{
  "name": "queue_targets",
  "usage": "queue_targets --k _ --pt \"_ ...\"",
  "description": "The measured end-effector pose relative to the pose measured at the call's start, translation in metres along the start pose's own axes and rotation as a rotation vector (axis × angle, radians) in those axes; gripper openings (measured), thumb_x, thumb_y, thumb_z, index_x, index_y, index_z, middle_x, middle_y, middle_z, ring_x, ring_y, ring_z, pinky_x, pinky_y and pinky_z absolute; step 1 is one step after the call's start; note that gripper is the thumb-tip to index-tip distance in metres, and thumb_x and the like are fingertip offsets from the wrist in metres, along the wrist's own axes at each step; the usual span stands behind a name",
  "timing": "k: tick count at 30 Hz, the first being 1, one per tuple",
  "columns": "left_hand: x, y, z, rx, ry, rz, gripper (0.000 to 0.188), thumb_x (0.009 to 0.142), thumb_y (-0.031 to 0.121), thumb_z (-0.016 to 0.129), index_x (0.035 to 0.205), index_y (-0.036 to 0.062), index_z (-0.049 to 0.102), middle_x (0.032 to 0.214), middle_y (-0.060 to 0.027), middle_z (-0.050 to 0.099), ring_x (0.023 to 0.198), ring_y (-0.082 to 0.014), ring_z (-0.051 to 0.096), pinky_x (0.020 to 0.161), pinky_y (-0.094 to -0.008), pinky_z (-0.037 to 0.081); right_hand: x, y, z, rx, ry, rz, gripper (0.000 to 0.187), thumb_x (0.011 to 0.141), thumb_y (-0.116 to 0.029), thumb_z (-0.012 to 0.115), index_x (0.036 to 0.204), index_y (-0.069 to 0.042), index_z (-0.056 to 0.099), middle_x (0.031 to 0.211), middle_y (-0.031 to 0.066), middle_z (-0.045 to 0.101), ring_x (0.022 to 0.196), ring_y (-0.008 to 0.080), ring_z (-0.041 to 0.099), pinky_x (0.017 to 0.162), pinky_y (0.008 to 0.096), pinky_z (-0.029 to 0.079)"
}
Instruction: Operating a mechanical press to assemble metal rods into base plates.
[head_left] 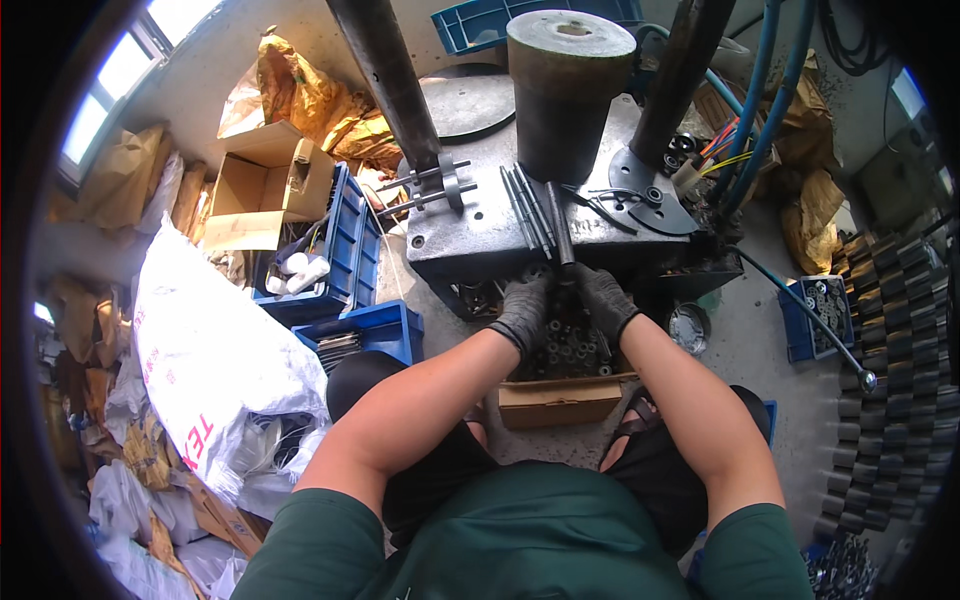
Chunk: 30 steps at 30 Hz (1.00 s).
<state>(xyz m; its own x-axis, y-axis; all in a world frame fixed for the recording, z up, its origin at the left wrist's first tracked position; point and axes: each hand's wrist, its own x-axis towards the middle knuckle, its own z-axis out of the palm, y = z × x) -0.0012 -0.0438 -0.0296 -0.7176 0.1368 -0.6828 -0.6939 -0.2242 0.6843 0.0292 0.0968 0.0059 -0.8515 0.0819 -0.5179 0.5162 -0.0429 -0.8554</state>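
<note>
Above a cardboard box (560, 404), the gloved left hand (524, 312) is held; its grip cannot be told. A metal tube (560, 225) is grasped by the right hand (603, 298) at the counter (455, 235) edge, right of metal rods (527, 210).

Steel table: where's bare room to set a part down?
On the steel table, between the pronged piece and loose rods. Floor also shows between the round tin and blue bin. Crowded: the table's right, with the curved plate and bearing, and the cardboard box of metal parts below the left hand and right hand.
</note>
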Motion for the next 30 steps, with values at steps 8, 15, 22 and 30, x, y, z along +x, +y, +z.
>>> queue_targets --k 8,15,22,30 --pt "0.013 0.0 -0.013 0.121 -0.036 -0.034 0.04 0.092 0.033 0.071 0.124 0.0114 0.062 0.098 -0.0101 0.067 0.082 -0.0226 0.066 0.067 -0.0412 0.052 -0.049 0.041 -0.016 0.197 -0.083 0.173 0.031 0.094 -0.033 0.06 0.105 -0.006 0.071 0.086 0.0119 0.071 0.073 0.0197 0.068 0.061 0.0374 0.056" --pt "0.015 -0.004 -0.017 0.037 -0.123 -0.07 0.031 0.097 0.03 0.066 0.125 0.0163 0.061 0.102 -0.007 0.069 0.081 -0.0206 0.062 0.068 -0.0375 0.051 -0.096 0.014 -0.045 0.559 0.05 0.031 0.024 0.096 -0.029 0.061 0.107 -0.008 0.064 0.096 0.017 0.073 0.055 0.021 0.065 0.053 0.0354 0.057" --pt "0.06 -0.053 -0.054 0.084 -0.644 0.447 0.037 0.097 0.026 0.06 0.133 0.0177 0.055 0.126 -0.0096 0.063 0.103 -0.0218 0.062 0.088 -0.0385 0.051 -0.106 -0.015 -0.059 0.76 -0.208 -0.232 0.041 0.088 -0.017 0.071 0.125 -0.009 0.057 0.118 0.0159 0.068 0.071 0.0216 0.07 0.071 0.0401 0.061" --pt "-0.109 -0.029 0.005 0.474 -0.943 0.052 0.061 0.094 0.018 0.062 0.15 0.0077 0.041 0.137 -0.0106 0.056 0.127 -0.0209 0.057 0.104 -0.0371 0.053 -0.127 -0.017 -0.048 0.742 -0.099 -0.381 0.054 0.087 -0.008 0.074 0.136 -0.011 0.053 0.123 0.0099 0.066 0.099 0.0227 0.07 0.08 0.0348 0.057"
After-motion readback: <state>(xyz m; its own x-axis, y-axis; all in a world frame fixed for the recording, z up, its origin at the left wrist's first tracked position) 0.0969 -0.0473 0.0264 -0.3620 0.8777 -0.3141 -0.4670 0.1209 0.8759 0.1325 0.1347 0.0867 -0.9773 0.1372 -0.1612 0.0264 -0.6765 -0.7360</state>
